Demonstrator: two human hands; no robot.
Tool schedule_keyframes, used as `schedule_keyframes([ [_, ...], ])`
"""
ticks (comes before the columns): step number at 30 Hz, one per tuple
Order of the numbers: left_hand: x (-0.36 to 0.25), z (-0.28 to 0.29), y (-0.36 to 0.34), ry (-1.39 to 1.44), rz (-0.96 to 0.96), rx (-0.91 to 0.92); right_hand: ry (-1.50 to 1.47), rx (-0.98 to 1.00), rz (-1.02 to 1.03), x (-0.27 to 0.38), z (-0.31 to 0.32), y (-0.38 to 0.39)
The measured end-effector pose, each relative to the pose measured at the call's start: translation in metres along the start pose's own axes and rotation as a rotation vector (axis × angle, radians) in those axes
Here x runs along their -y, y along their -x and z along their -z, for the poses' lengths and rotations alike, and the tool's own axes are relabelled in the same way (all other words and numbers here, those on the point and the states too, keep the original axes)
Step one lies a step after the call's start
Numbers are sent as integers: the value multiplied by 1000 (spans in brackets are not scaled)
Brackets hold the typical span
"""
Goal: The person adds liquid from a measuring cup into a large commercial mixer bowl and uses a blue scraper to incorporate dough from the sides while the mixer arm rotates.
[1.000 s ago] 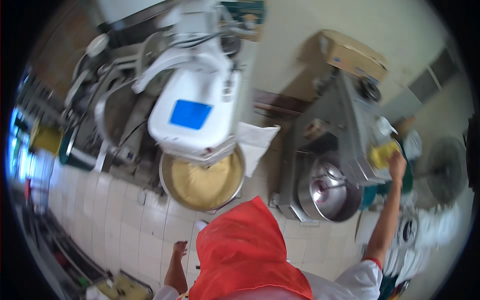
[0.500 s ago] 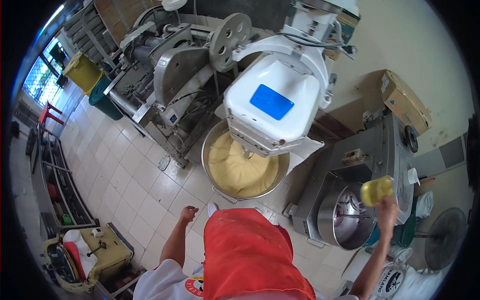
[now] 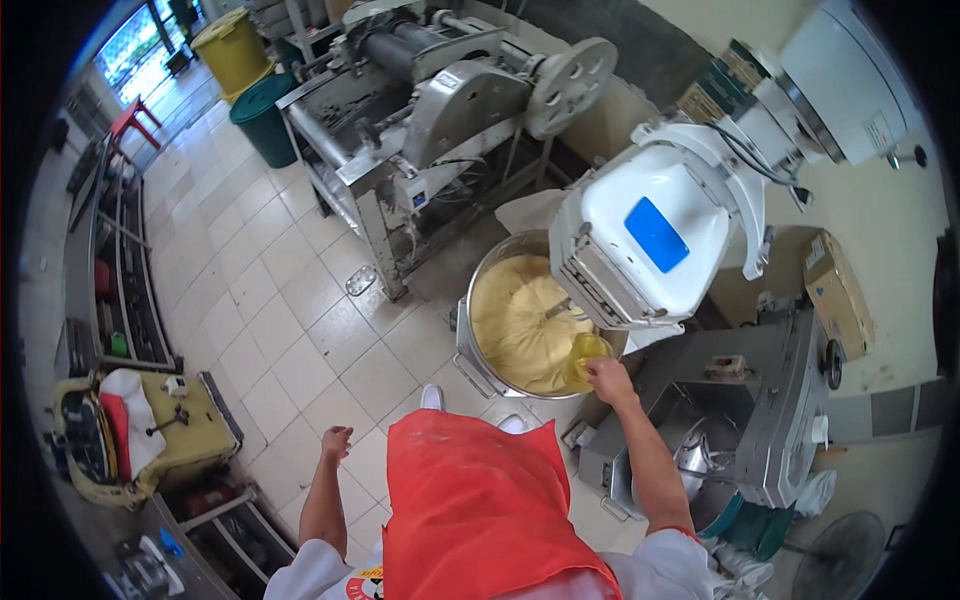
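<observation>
My right hand (image 3: 610,381) is closed around a clear cup of yellow liquid (image 3: 587,356). The cup is over the near right rim of a large steel mixing bowl (image 3: 476,372). Pale yellow dough (image 3: 515,310) fills much of that bowl, swirled about a metal mixing tool (image 3: 556,309) that reaches into it. Whether liquid is leaving the cup, I cannot tell. Away from the bowl, at the left of my red apron (image 3: 470,500), my left hand (image 3: 338,442) hangs with loosely bent fingers and nothing visible in it. The white mixer head (image 3: 650,235) leans over the bowl.
A metal roller machine (image 3: 450,110) stands behind the bowl. To the right is a grey machine (image 3: 770,400) with its own steel bowl. Yellow (image 3: 232,55) and green (image 3: 268,120) bins stand far left. A shelf unit (image 3: 105,260) lines the left side.
My right hand has carried the cup leftward from beside the grey machine to the dough bowl's rim. The view has shifted, and my left hand stays low and free.
</observation>
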State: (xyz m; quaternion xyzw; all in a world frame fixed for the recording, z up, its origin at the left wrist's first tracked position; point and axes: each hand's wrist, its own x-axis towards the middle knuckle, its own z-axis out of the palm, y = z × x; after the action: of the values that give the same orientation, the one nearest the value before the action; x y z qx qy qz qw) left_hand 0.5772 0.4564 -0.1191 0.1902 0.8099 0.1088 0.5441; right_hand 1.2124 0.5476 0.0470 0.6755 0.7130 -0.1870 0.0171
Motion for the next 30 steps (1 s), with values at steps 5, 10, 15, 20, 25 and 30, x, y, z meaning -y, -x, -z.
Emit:
schedule_keyframes([
  [5,75,19,29,176,67,-43,102,231,54,7,-28,-59],
  [10,136,-4,71,332,199,-127,14,127,64,-11,-46,-60],
  [15,170,-48,106,398,308,-77,109,223,69,-12,-61,-59],
  [20,181,-81,132,482,300,-108,106,335,228,12,-79,-72],
  [25,179,-84,141,481,276,-116,-15,336,170,43,-83,-101],
  [30,171,-71,138,504,237,-144,-139,60,160,38,-78,-106],
])
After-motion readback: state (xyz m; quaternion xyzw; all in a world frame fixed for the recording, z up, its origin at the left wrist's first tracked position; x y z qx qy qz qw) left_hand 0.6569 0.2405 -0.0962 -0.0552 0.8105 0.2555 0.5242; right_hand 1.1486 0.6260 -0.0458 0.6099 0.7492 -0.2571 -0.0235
